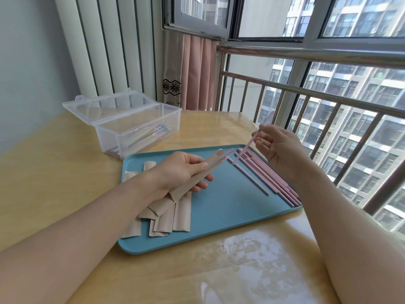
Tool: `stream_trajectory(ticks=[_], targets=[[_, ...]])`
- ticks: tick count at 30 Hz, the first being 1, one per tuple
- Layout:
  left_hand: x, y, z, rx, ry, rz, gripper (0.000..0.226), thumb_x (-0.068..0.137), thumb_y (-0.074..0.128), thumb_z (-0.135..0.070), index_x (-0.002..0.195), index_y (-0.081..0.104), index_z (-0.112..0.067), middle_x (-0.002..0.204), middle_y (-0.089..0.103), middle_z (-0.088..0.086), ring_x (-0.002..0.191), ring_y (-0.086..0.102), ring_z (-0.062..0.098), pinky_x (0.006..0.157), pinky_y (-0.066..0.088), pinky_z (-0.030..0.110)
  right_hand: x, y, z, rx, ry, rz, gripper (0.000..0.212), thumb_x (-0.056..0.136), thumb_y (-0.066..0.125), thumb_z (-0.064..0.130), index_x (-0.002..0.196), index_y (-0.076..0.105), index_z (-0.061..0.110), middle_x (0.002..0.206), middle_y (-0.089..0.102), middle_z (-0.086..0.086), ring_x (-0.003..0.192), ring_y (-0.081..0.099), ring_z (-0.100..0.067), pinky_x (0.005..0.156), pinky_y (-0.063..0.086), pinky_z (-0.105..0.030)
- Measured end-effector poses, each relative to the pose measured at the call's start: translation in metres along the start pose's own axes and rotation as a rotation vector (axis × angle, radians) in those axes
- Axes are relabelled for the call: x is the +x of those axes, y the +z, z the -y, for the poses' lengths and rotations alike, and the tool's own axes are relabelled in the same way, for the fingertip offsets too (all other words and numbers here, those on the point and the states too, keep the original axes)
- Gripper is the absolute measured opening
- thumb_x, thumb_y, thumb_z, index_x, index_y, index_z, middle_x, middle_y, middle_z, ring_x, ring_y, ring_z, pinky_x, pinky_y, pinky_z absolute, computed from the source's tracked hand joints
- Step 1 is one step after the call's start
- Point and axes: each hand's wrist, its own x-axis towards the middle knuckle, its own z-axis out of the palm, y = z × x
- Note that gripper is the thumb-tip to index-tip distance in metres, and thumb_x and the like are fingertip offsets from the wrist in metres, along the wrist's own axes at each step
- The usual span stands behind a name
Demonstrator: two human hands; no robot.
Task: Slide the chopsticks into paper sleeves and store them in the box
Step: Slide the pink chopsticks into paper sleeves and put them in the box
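Honestly, much of what you are handling is partly covered. Your left hand (pixel 184 170) wraps a brown paper sleeve (pixel 197 178), thumb on top and fingers curled beneath, so the sleeve's middle is hidden by your thumb and its lower end sinks behind your wrist into the loose pile of empty sleeves (pixel 166 213). A pink tip of a chopstick (pixel 228 152) pokes from the sleeve's open mouth, pointing toward 2 o'clock; how far it runs inside cannot be told.

Your right hand (pixel 278 145) pinches a second pink chopstick (pixel 247 145) between thumb and curled fingers. Its upper end is blurred against the railing (pixel 328 95), and its lower end dips toward the row of loose pink chopsticks (pixel 269 176) lying at the tray's 3 o'clock side; whether it touches them is unclear.

Those loose sticks are thin, pale pink and square-ended, lying side by side, slanted from 11 to 5 o'clock. The blue tray (pixel 219 205) sits on the wooden table (pixel 65 172). At the tray's 11 o'clock stands the clear plastic box (pixel 135 126), lid open, with a few filled sleeves inside, hazy through the wall.
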Motion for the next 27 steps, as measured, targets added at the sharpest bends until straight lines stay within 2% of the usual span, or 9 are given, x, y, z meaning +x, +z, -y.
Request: stream_trajectory(ticks=[2, 9, 18, 20, 22, 24, 27], targets=[[-0.001, 0.001, -0.001, 0.003, 0.011, 0.014, 0.020, 0.101, 0.055, -0.020, 0.107, 0.070, -0.007, 0.094, 0.077, 0.010, 0.069, 0.071, 0.014, 0.057, 0.056, 0.024, 0.002, 0.002, -0.004, 0.064, -0.028, -0.050, 0.016, 0.096, 0.063, 0.007, 0.101, 0.062, -0.008, 0.071, 0.066, -0.014, 0.057, 0.067, -0.015, 0.061, 0.060, -0.021], [-0.002, 0.003, -0.002, 0.001, 0.022, 0.051, 0.019, 0.101, 0.055, -0.020, 0.106, 0.070, -0.008, 0.096, 0.076, 0.010, 0.072, 0.071, 0.014, 0.060, 0.056, 0.025, 0.004, 0.004, -0.009, 0.148, -0.021, -0.128, 0.007, 0.096, 0.062, 0.004, 0.098, 0.061, -0.003, 0.075, 0.070, -0.015, 0.065, 0.071, -0.019, 0.063, 0.061, -0.023], [-0.002, 0.003, -0.004, -0.024, 0.029, 0.059, 0.021, 0.101, 0.055, -0.019, 0.109, 0.069, -0.005, 0.098, 0.076, 0.011, 0.071, 0.070, 0.014, 0.058, 0.056, 0.024, 0.005, 0.002, -0.015, -0.085, 0.022, -0.047, 0.008, 0.093, 0.067, 0.007, 0.099, 0.067, 0.002, 0.080, 0.070, -0.013, 0.066, 0.067, -0.015, 0.061, 0.059, -0.021], [-0.002, 0.003, -0.004, -0.035, 0.029, 0.057, 0.021, 0.101, 0.055, -0.018, 0.108, 0.069, -0.004, 0.098, 0.076, 0.011, 0.069, 0.070, 0.014, 0.056, 0.056, 0.023, 0.005, 0.005, -0.019, -0.098, 0.018, -0.028, 0.020, 0.089, 0.070, 0.003, 0.108, 0.064, 0.007, 0.084, 0.071, -0.015, 0.068, 0.067, -0.017, 0.062, 0.059, -0.023], [-0.002, 0.002, -0.004, -0.044, 0.023, 0.053, 0.021, 0.102, 0.055, -0.018, 0.108, 0.069, -0.004, 0.098, 0.076, 0.012, 0.068, 0.069, 0.014, 0.056, 0.056, 0.024, 0.005, 0.006, -0.022, -0.137, -0.019, -0.037, 0.045, 0.083, 0.075, -0.001, 0.122, 0.058, 0.016, 0.087, 0.073, -0.017, 0.070, 0.068, -0.020, 0.062, 0.058, -0.025], [-0.002, 0.002, -0.003, -0.054, 0.010, 0.047, 0.022, 0.102, 0.054, -0.019, 0.108, 0.070, -0.004, 0.098, 0.076, 0.013, 0.068, 0.069, 0.014, 0.057, 0.056, 0.024, 0.005, 0.010, -0.025, -0.185, -0.067, -0.035, 0.053, 0.083, 0.075, -0.001, 0.128, 0.056, 0.019, 0.089, 0.073, -0.019, 0.072, 0.069, -0.022, 0.062, 0.057, -0.025], [-0.002, 0.001, -0.003, -0.065, -0.002, 0.040, 0.025, 0.103, 0.052, -0.019, 0.108, 0.070, -0.003, 0.098, 0.077, 0.013, 0.067, 0.069, 0.014, 0.057, 0.056, 0.025, 0.004, 0.016, -0.027, -0.249, -0.120, -0.072, 0.030, 0.095, 0.066, 0.007, 0.124, 0.061, 0.014, 0.085, 0.072, -0.017, 0.070, 0.068, -0.025, 0.061, 0.057, -0.028]])
